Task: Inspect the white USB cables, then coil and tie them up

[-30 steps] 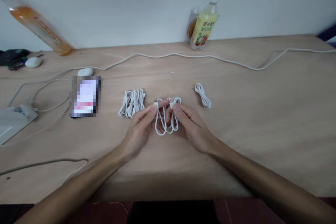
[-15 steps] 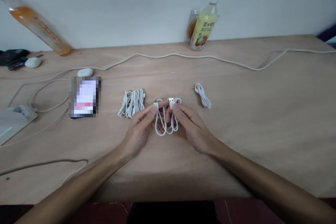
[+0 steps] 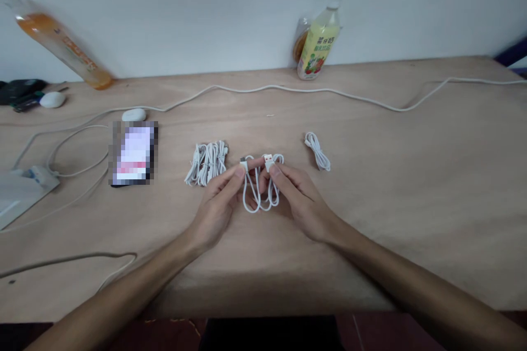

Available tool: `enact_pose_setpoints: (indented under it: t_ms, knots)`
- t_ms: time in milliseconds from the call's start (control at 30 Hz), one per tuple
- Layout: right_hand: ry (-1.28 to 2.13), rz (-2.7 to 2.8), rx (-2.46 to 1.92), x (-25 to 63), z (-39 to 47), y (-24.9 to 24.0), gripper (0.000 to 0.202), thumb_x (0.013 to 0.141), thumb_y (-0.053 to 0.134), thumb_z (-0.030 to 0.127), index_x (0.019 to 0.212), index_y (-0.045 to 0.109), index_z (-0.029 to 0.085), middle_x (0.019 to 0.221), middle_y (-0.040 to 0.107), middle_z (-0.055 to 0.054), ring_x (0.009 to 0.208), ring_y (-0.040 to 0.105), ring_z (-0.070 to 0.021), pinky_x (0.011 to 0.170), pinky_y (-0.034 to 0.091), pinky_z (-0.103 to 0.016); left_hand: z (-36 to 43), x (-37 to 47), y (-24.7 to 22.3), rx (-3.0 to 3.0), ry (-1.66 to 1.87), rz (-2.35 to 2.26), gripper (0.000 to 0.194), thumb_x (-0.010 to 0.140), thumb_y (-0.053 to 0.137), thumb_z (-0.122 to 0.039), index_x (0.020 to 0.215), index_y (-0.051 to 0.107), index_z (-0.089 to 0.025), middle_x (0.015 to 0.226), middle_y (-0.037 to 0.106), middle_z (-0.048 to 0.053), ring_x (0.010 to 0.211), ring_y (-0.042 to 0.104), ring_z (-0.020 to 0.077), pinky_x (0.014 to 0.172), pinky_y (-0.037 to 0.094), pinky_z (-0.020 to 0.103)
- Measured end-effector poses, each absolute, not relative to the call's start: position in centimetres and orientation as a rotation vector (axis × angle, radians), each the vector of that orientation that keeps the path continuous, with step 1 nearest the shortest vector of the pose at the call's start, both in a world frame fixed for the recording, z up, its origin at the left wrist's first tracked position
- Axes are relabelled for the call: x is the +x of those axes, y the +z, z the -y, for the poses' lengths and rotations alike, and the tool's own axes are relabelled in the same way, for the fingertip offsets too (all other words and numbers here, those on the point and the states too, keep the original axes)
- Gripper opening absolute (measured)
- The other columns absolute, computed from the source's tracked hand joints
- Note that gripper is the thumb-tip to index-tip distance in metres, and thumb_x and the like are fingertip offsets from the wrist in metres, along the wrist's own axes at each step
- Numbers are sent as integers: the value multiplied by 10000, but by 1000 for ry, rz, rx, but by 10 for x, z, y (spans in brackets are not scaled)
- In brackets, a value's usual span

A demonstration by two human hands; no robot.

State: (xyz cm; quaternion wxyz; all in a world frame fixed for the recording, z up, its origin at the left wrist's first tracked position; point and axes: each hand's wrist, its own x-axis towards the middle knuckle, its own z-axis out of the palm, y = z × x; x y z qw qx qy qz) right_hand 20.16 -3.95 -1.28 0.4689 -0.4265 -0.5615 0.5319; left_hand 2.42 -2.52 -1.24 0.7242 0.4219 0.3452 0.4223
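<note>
A loosely looped white USB cable (image 3: 252,205) hangs between my two hands above the table. My left hand (image 3: 220,197) pinches the cable at one plug, which has a white grip and a metal tip. My right hand (image 3: 298,194) pinches the other end, a USB plug (image 3: 269,160) with its metal end pointing away from me. Part of the loops is hidden behind my fingers. Just beyond my left hand lies a pile of bundled white cables (image 3: 208,160). A single coiled white cable (image 3: 317,151) rests beyond my right hand.
On the left are a phone (image 3: 134,153), a white earbud case (image 3: 134,114) and a power strip (image 3: 24,192) with cords. A long white cord (image 3: 296,88) crosses the wooden table (image 3: 411,175). An orange drink bottle (image 3: 61,49) and a yellow drink bottle (image 3: 319,41) lean at the wall.
Almost nothing differs. Both hands keep their pinch on the cable ends, and the view has shifted very slightly.
</note>
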Motion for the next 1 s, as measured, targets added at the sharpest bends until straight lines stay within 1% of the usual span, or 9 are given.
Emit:
enact_pose_setpoints:
  t_ms: [167, 300, 367, 467, 600, 700, 800, 867, 1000]
  knots:
    - [1254, 1358, -1036, 200, 41, -10, 543, 1114, 500, 667, 801, 630, 243, 791, 620, -5, 727, 570, -180, 728, 493, -336, 25, 27, -3, 922, 936, -765, 460, 1030, 708, -596, 1262, 801, -210, 1064, 797, 114, 948, 765, 276, 745, 653, 370]
    - [1200, 1312, -1011, 197, 43, -12, 531, 1136, 477, 629, 813, 640, 240, 828, 644, -16, 770, 599, -186, 760, 509, -344, 24, 27, 1, 905, 1027, -799, 378, 1002, 762, -590, 1063, 713, -220, 1152, 787, 86, 1010, 779, 269, 742, 680, 363]
    - [1202, 1266, -1002, 195, 43, -14, 515, 1146, 464, 612, 836, 645, 243, 833, 654, -17, 776, 611, -188, 763, 521, -347, 23, 26, 1, 891, 1061, -812, 388, 999, 770, -583, 973, 635, -221, 1177, 786, 80, 1053, 785, 279, 755, 693, 381]
    - [1198, 1186, -1036, 194, 44, -17, 480, 1143, 466, 624, 914, 665, 251, 867, 675, -17, 776, 621, -187, 763, 539, -349, 23, 25, 2, 868, 1074, -809, 433, 988, 781, -590, 929, 553, -227, 1201, 789, 88, 1123, 789, 313, 769, 709, 415]
    - [1167, 1140, -1077, 195, 44, -17, 478, 1128, 477, 666, 1006, 698, 261, 938, 745, -29, 810, 693, -194, 777, 579, -357, 23, 26, 3, 859, 1078, -811, 439, 951, 846, -537, 965, 530, -233, 1229, 792, 81, 1142, 799, 323, 753, 718, 404]
    - [1166, 1102, -1071, 196, 43, -14, 473, 1108, 515, 688, 1104, 732, 268, 1023, 799, -50, 889, 764, -215, 806, 630, -374, 23, 27, 4, 841, 1082, -850, 485, 858, 955, -416, 1021, 533, -241, 1198, 804, 51, 1059, 820, 285, 654, 691, 304]
    - [1197, 1062, -1050, 197, 42, -12, 502, 1103, 519, 697, 1277, 732, 277, 1110, 834, -75, 958, 807, -237, 830, 670, -396, 21, 28, 5, 799, 1079, -917, 632, 740, 1025, -266, 1200, 591, -252, 1260, 812, 55, 975, 817, 246, 544, 623, 221]
    - [1205, 1063, -1053, 197, 42, -11, 545, 1108, 502, 698, 1406, 698, 286, 1146, 845, -83, 990, 822, -246, 836, 684, -399, 21, 27, 6, 792, 1026, -926, 694, 720, 1014, -194, 1312, 654, -240, 1330, 805, 79, 950, 801, 223, 510, 576, 192]
    - [1205, 1083, -1085, 198, 42, -12, 630, 1120, 474, 687, 1613, 571, 306, 1216, 843, -83, 1063, 822, -255, 907, 687, -419, 22, 26, 8, 809, 907, -835, 542, 768, 956, -172, 1288, 810, -212, 1343, 813, 102, 884, 745, 164, 497, 452, 157]
